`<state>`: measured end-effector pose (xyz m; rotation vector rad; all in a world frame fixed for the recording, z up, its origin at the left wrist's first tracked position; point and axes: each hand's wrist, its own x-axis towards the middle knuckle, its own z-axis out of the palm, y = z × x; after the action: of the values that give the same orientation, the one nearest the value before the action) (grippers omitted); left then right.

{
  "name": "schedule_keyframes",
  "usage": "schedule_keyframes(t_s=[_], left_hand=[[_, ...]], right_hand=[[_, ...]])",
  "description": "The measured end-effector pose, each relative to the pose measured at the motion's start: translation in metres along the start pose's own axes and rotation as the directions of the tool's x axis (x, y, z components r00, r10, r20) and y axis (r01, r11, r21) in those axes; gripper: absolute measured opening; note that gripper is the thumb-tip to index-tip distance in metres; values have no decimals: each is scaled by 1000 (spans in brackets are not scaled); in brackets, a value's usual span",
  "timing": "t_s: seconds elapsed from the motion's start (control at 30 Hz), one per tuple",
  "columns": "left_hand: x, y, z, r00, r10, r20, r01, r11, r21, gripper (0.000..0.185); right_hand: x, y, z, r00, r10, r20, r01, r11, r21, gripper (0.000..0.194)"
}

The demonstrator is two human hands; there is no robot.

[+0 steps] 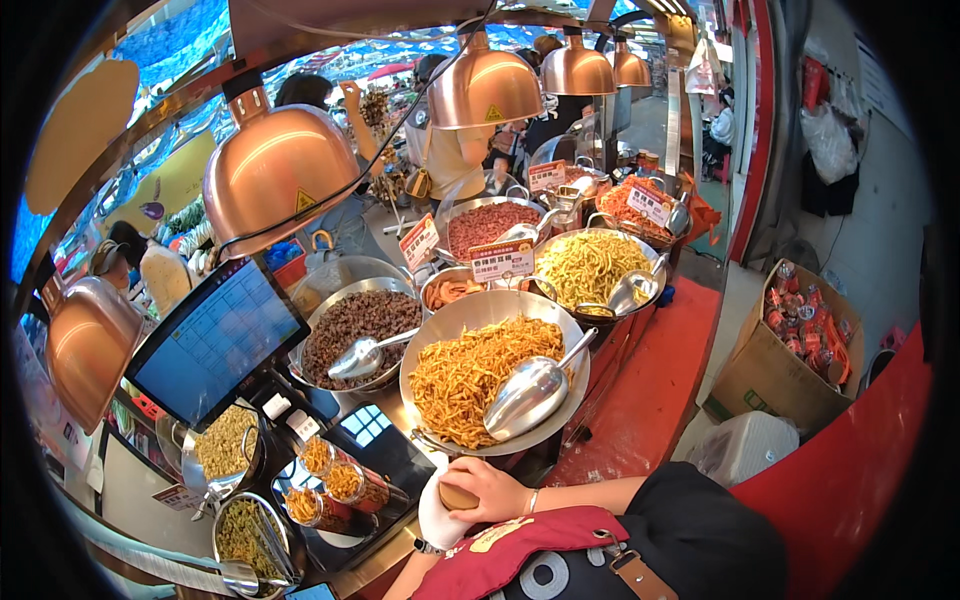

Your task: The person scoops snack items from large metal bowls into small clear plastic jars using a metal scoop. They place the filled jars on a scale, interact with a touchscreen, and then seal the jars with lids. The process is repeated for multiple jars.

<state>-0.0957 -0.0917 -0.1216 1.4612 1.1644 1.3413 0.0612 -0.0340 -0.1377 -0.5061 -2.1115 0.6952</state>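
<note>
My left hand [436, 514], in a white glove with a watch at the wrist, is around a round brown lid-like piece [456, 496]. From the right, my bare right hand [489, 489] grips the same piece, its fingers curled over the top. What lies below it is hidden. Just beyond both hands sits a wide steel pan [455, 306] of orange-brown shredded food [480, 367], with a metal scoop [529, 399] resting in it. To the left, three clear jars [358, 487] of similar shreds stand on a dark panel.
A touch screen [217, 341] stands at left. Pans of dark crumbly food [367, 326] and yellow shreds [596, 262] lie farther back. Copper heat lamps [281, 169] hang low overhead. A bowl of green food [247, 536] holds tongs. A cardboard box [765, 360] of bottles is at right.
</note>
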Motion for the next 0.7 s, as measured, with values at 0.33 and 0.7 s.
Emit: schedule_keyframes(t_s=[0.33,0.7], left_hand=[[-3,-3,-1,999,30,-32,-27,996,88,53],[-2,-12,-6,998,-54,18,48,970,236,56]], right_hand=[[0,-2,-2,997,82,16,-81,996,-30,72],[0,-11,-8,996,85,6,-84,993,-85,64]])
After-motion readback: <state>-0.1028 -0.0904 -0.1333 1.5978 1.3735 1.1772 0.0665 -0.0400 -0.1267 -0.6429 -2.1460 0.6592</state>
